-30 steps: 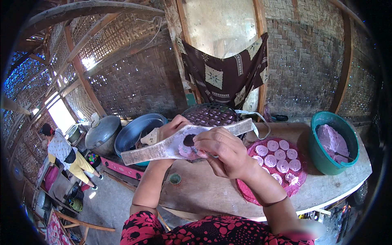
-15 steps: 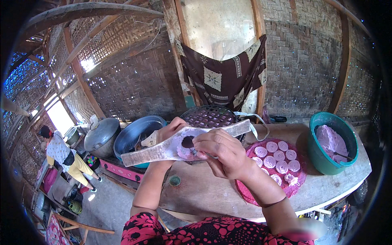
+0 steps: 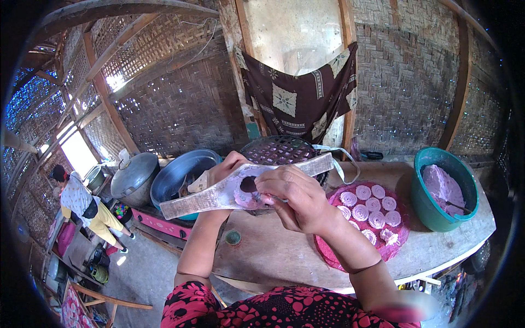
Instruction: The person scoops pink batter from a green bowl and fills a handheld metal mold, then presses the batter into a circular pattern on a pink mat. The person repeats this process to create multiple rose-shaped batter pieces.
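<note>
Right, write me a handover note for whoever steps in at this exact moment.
Left hand: holds the flat wooden mould from behind, above the table edge.
Right hand: fingertips press pink dough at the mould's round hole.
Things: teal bucket of pink dough at the far right of the wooden table; pink round tray beside it; blue basin and lidded metal pot to the left.
Done: about nine pink spiral pieces lie on the tray.
Left: the dough in the mould is not out yet; much dough sits in the bucket.

A wooden table (image 3: 284,257) bears a pink tray (image 3: 328,257) and green bucket (image 3: 432,210).
</note>
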`<action>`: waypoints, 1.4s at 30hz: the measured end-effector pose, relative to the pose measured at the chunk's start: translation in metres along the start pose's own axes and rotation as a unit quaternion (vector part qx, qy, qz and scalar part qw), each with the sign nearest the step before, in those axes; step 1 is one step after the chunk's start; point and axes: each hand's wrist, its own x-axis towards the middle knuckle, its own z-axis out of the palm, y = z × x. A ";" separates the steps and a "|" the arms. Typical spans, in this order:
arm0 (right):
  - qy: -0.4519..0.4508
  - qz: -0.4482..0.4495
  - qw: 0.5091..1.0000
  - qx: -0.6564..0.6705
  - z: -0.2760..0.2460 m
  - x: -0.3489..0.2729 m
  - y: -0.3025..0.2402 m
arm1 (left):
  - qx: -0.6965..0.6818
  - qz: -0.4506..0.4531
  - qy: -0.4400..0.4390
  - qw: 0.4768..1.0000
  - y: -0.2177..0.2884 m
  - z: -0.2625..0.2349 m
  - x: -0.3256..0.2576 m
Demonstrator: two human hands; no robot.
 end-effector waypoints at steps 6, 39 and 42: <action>0.014 -0.005 1.000 0.016 0.003 -0.001 0.001 | -0.003 -0.005 0.001 1.000 -0.004 0.001 -0.004; 0.047 0.485 0.823 0.293 0.097 -0.133 0.025 | 0.112 -0.343 0.467 0.807 -0.071 -0.155 -0.251; 0.016 0.535 0.758 0.373 0.176 -0.163 0.046 | -0.060 -0.350 0.595 0.721 -0.030 -0.180 -0.314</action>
